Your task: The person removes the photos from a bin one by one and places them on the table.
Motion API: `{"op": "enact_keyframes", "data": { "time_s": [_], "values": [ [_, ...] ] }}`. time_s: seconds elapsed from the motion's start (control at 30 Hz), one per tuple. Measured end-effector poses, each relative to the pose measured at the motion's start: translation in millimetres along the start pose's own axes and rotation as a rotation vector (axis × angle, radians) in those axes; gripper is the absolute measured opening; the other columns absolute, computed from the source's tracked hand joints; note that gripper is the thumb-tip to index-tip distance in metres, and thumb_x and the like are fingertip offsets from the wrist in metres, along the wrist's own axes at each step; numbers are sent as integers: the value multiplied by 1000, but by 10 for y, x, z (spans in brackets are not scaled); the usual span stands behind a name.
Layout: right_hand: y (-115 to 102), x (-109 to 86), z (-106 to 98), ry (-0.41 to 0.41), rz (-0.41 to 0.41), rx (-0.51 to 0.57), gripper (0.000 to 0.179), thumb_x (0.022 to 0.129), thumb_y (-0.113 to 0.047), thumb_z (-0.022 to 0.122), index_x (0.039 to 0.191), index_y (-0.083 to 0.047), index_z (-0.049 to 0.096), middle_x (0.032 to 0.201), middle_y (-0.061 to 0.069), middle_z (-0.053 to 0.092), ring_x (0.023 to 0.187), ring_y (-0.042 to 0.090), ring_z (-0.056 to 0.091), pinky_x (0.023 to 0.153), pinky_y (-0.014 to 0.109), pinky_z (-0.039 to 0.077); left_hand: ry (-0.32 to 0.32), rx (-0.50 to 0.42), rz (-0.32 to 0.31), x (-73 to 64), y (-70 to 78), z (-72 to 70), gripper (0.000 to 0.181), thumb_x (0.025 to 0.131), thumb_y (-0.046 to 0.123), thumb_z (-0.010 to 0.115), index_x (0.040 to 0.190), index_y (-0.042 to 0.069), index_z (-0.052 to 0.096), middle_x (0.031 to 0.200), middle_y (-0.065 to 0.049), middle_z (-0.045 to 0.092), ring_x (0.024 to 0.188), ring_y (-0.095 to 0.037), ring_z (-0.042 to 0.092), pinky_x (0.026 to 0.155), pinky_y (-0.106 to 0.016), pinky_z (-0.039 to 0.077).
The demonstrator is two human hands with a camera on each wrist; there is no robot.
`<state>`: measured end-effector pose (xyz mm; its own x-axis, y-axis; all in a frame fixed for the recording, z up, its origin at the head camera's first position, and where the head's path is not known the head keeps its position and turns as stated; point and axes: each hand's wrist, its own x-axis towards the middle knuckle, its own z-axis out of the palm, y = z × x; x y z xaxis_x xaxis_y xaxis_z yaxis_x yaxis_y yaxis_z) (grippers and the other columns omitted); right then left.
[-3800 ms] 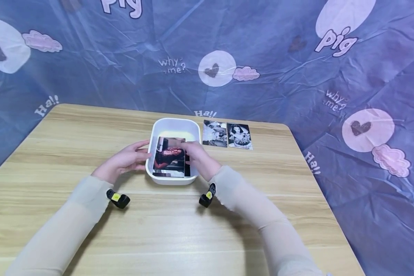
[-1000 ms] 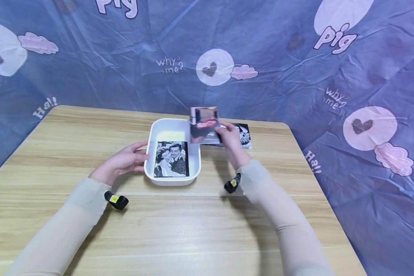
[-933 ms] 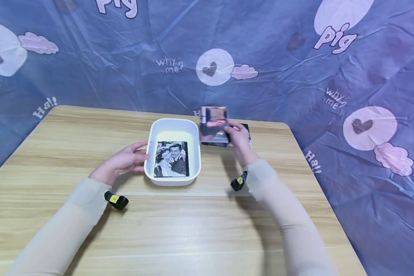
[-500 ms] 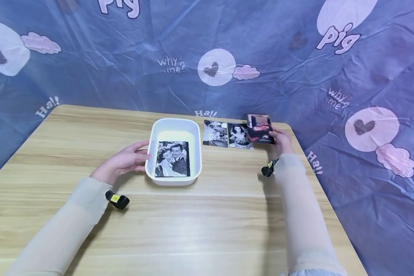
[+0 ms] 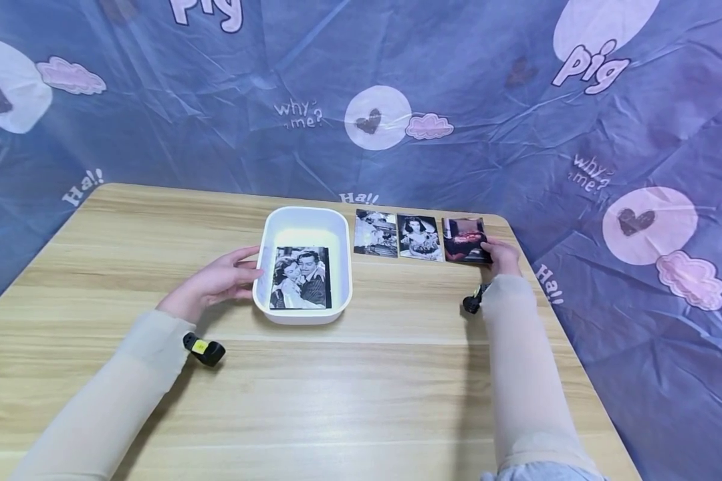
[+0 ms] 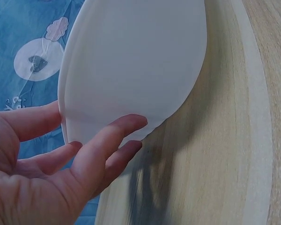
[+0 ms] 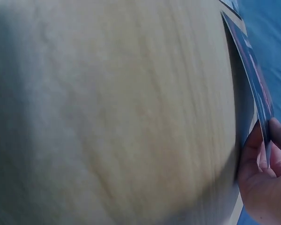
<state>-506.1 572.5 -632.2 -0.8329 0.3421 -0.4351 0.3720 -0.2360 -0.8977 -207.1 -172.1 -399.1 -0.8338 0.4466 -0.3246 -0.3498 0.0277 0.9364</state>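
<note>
At the back right corner my right hand (image 5: 504,257) pinches a dark, red-toned photo (image 5: 462,235) by its right edge, thumb on top and fingers beneath. In the right wrist view the photo (image 7: 253,70) stands slightly off the wood, with a shadow under it. My left hand (image 5: 225,275) rests against the left side of a white plastic tub (image 5: 347,300); its spread, relaxed fingers (image 6: 124,125) touch the outer wall and rim. Inside the tub lies a black-and-white photo of a couple (image 5: 301,279), with a dark edge showing under its right side.
Two black-and-white photos, one of a street-like scene (image 5: 376,234) and one of a seated figure (image 5: 420,238), lie side by side right of the tub on the wooden table (image 5: 337,401). A blue printed cloth (image 5: 228,133) hangs behind the table and along its right side.
My right hand has lifted the red-toned photo out of the tub, carried it right and lowered it beside the two other photos, uncovering the couple's photo. The left hand has stayed at the tub.
</note>
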Motion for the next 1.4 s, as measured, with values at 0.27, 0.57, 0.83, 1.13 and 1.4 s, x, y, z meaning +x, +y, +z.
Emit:
{"op": "enact_keyframes", "data": {
  "time_s": [0.27, 0.57, 0.83, 1.13, 1.4],
  "values": [
    [-454, -2040, 800, 199, -225, -239, 14, 74, -2, 81, 87, -8, 78, 92, 2, 74, 87, 11, 64, 79, 19, 56, 2, 0, 1, 2, 3, 23, 74, 99, 1, 44, 154, 4, -6, 157, -31, 11, 115, -23, 57, 99, -40, 53],
    [-799, -3248, 1280, 226, -271, -693, 53, 95, -27, 57, 138, 4, 49, 144, 22, 47, 135, 33, 40, 116, 35, 37, -3, -4, 5, 11, -14, 26, 73, 99, 0, 42, 154, 4, -6, 156, -32, 12, 113, -21, 58, 98, -39, 54],
    [-964, -3560, 1715, 116, -168, -249, 68, 93, -25, 59, 151, -6, 30, 154, 11, 34, 126, 16, 44, 107, 21, 41, -3, -5, 11, 8, -16, 14, 74, 99, 1, 44, 154, 4, -6, 156, -32, 12, 111, -18, 59, 98, -40, 54],
    [-974, -4221, 2476, -217, -139, -23, 65, 97, -14, 57, 153, -8, 24, 159, 12, 24, 145, 27, 26, 120, 33, 32, 4, -12, 8, -12, 5, 20, 74, 99, 1, 44, 154, 4, -6, 156, -33, 10, 107, -15, 60, 98, -41, 54],
    [-678, -4801, 3146, -423, -148, -24, 63, 94, -3, 59, 150, -2, 30, 152, 19, 34, 137, 30, 40, 115, 36, 40, 19, -12, 7, -6, 3, 25, 73, 99, 0, 43, 154, 3, -5, 156, -32, 11, 105, -13, 60, 96, -39, 55]
  ]
}}
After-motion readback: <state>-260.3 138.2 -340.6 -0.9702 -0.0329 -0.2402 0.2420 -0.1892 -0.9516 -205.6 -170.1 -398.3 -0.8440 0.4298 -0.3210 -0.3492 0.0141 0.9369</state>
